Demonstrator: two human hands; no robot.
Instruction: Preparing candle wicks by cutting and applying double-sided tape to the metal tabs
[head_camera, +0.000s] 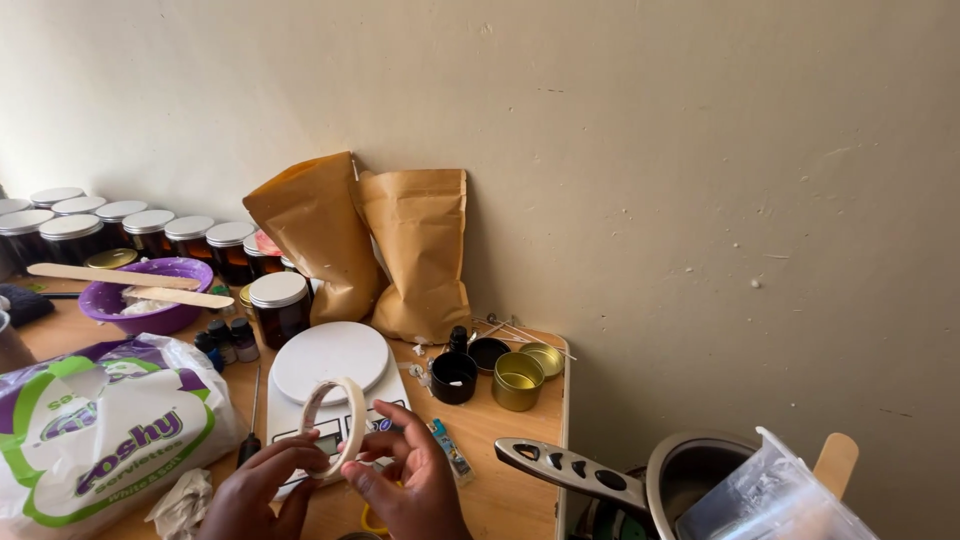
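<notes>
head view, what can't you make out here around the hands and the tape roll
- Head view: left hand and right hand, cut off at the bottom edge, wrists unseen.
- Scale: display hidden behind the tape roll and fingers.
- Metal pot: contents blocked by a clear plastic container.
- Small bottles: too small to identify.

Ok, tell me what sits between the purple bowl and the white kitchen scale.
In the head view, a dark lidded jar and a few small dropper bottles stand between the purple bowl and the white scale.
</notes>
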